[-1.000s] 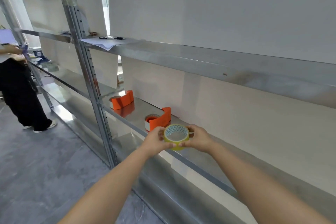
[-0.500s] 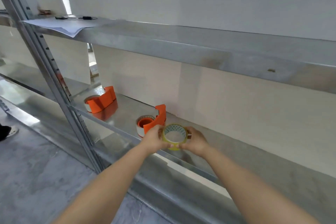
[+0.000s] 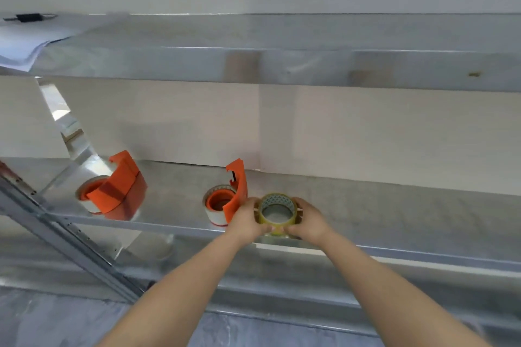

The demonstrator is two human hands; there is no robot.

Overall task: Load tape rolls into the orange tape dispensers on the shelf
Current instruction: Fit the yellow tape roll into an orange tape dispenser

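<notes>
White paper sheets [image 3: 19, 49] (upper shelf), black clip [image 3: 28, 17], grey floor [image 3: 56, 321]

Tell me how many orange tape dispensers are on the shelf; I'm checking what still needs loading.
2. One orange dispenser at the shelf's left end, another mid-shelf beside the left hand. Others may sit out of frame.

Bright, even daylight, strongest behind the shelf [image 3: 174, 222] at far left. The metal glares and mirrors the dispenser [image 3: 112, 187]. Soft focus throughout; wide-angle bending toward the edges.
</notes>
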